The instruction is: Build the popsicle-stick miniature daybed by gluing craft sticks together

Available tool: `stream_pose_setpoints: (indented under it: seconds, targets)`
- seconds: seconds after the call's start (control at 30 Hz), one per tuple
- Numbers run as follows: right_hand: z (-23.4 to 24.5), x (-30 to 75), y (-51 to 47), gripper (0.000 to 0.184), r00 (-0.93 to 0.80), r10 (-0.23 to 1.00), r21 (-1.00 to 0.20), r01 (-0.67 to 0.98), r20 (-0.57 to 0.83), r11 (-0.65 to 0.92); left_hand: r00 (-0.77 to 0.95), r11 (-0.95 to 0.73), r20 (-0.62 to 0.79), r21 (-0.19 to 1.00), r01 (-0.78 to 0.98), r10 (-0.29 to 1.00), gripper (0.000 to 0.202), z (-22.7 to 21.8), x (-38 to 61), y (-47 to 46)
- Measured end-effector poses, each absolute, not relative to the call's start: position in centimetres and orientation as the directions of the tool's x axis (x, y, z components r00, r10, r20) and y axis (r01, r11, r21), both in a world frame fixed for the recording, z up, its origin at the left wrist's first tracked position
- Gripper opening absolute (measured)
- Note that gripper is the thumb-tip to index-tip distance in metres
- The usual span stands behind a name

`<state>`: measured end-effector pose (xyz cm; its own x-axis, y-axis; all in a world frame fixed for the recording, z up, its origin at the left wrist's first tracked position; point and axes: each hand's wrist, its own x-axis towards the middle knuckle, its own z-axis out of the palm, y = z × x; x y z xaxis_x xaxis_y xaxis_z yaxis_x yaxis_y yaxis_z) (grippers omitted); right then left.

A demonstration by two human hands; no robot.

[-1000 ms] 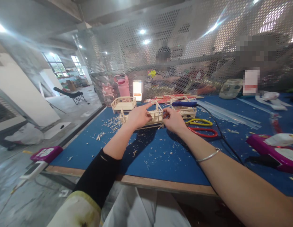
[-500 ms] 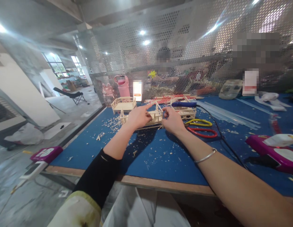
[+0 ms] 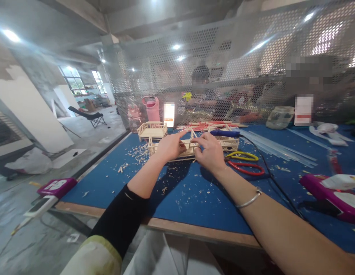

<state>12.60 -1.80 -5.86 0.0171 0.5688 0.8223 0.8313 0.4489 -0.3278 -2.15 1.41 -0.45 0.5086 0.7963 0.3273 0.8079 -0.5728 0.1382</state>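
On the blue tabletop (image 3: 177, 191), a small frame model of pale wooden sticks (image 3: 186, 154) lies between my hands. My left hand (image 3: 169, 148) grips its front left part, index finger stretched out over it and the other fingers curled. At its right end, my right hand (image 3: 210, 153) has thumb and fingers closed on the sticks near an upright slanted piece, the index finger reaching left. The exact grip points are partly hidden. Behind my left hand stands a similar stick model (image 3: 152, 131); another stick model (image 3: 230, 142) sits right of my right hand.
A blue-handled tool (image 3: 225, 133) with a black cord rests on the right-hand model. Scissors (image 3: 246, 168) with yellow and red handles lie beside it. Clear glue sticks (image 3: 276, 147), red-tipped sticks (image 3: 204, 125), a purple device (image 3: 332, 196) and wood scraps (image 3: 131, 152) are around. A mesh screen stands behind.
My right hand's fingers have uncurled somewhat, and its index finger now extends left over the stick model. My left hand keeps its hold. The view has tilted slightly upward.
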Motion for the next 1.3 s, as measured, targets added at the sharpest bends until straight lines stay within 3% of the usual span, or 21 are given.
stream_pose_setpoints:
  seconds: [0.17, 0.37, 0.63, 0.8, 0.87, 0.97, 1.07, 1.3]
  targets:
    - [-5.7, 11.8, -2.3, 0.025, -0.026, 0.597, -0.274, 0.871, 0.802, 0.407, 0.493, -0.549, 0.315, 0.120, 0.827, 0.811, 0.063, -0.3, -2.1, 1.1]
    - [-6.4, 11.5, -2.2, 0.032, -0.039, 0.690, -0.314, 0.870, 0.723, 0.379, 0.505, -0.563, 0.310, 0.132, 0.816, 0.805, 0.065, -0.4, -2.2, 1.1]
    - [-6.4, 11.6, -1.9, 0.031, -0.043, 0.701, -0.340, 0.852, 0.712, 0.398, 0.524, -0.587, 0.325, 0.137, 0.798, 0.787, 0.066, -0.7, -2.3, 1.4]
    - [-6.4, 11.6, -2.0, 0.031, -0.019, 0.706, -0.366, 0.845, 0.708, 0.389, 0.593, -0.709, 0.400, 0.283, 0.646, 0.699, 0.072, -0.5, -3.4, 1.2]
    - [-6.4, 11.6, -2.0, 0.031, -0.014, 0.706, -0.370, 0.844, 0.708, 0.388, 0.517, -0.721, 0.525, 0.325, 0.612, 0.676, 0.068, -0.4, -4.3, 1.2]
    - [-6.5, 11.5, -2.0, 0.031, -0.016, 0.714, -0.372, 0.845, 0.700, 0.384, 0.245, -0.633, 0.706, 0.357, 0.687, 0.664, 0.061, -0.4, -5.7, 1.5]
    - [-6.6, 11.6, -2.0, 0.032, -0.020, 0.712, -0.365, 0.848, 0.702, 0.384, 0.038, -0.526, 0.768, 0.401, 0.750, 0.639, 0.059, -0.8, -6.8, 2.1]
    - [-6.9, 11.7, -1.8, 0.033, -0.018, 0.659, -0.322, 0.862, 0.752, 0.391, -0.078, -0.645, 0.881, 0.398, 0.652, 0.466, 0.045, -2.4, -6.9, 3.7]
